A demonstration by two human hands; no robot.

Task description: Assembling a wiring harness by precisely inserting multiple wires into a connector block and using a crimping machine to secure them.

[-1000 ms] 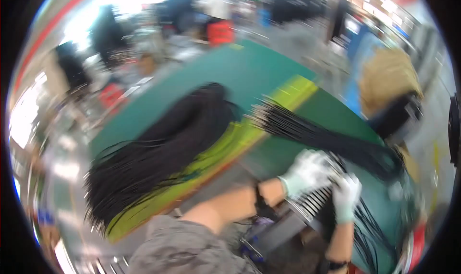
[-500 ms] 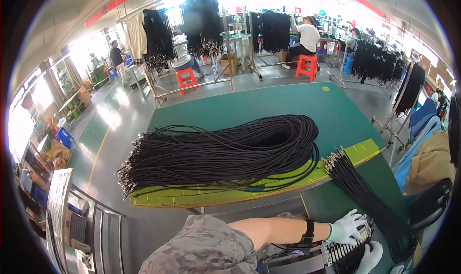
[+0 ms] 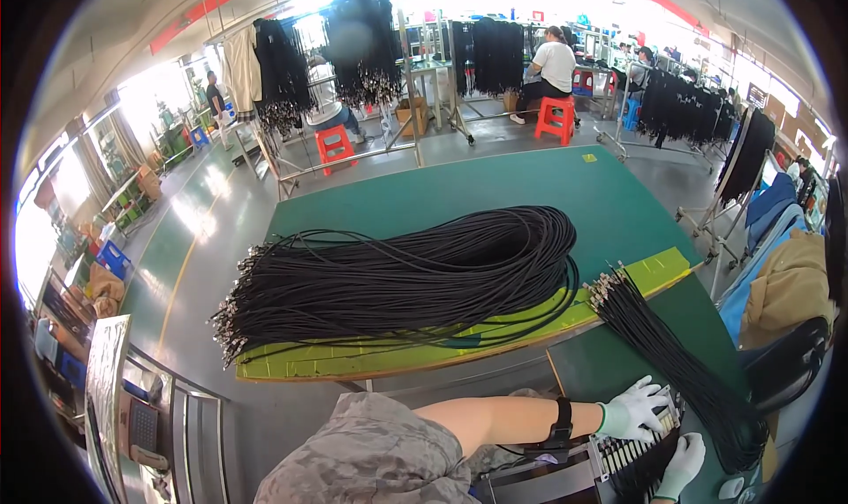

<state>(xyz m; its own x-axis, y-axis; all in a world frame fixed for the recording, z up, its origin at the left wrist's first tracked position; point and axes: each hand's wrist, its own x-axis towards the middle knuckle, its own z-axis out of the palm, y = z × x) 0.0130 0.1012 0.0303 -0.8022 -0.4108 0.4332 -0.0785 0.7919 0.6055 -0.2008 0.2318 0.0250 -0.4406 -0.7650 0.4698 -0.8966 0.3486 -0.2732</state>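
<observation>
In white gloves, both my hands are at the lower right, over a metal slotted rack [image 3: 618, 455] with a row of pale pieces along it. My left hand [image 3: 634, 409], fingers stretched and apart, lies on the far part of the rack. Black cables [image 3: 643, 473] run from the rack towards me. Beside them my right hand [image 3: 684, 462] is curled at their edge, its fingertips partly hidden. Just right of the hands lies a bundle of black cables [image 3: 676, 363] with metal ends. A larger looped pile of black cables [image 3: 415, 274] fills the table's middle.
The green table [image 3: 618, 195] has a yellow-green front strip [image 3: 327, 363]. A black chair back [image 3: 786, 367] and a tan cloth [image 3: 782, 292] are at the right. Beyond stand racks of hanging cables [image 3: 358, 49], a red stool [image 3: 555, 120] and seated people. A metal cart [image 3: 106, 389] stands left.
The view has shifted slightly. My left hand stays on the rack, its fingers a little changed. My right hand has moved slightly away from me along the cables.
</observation>
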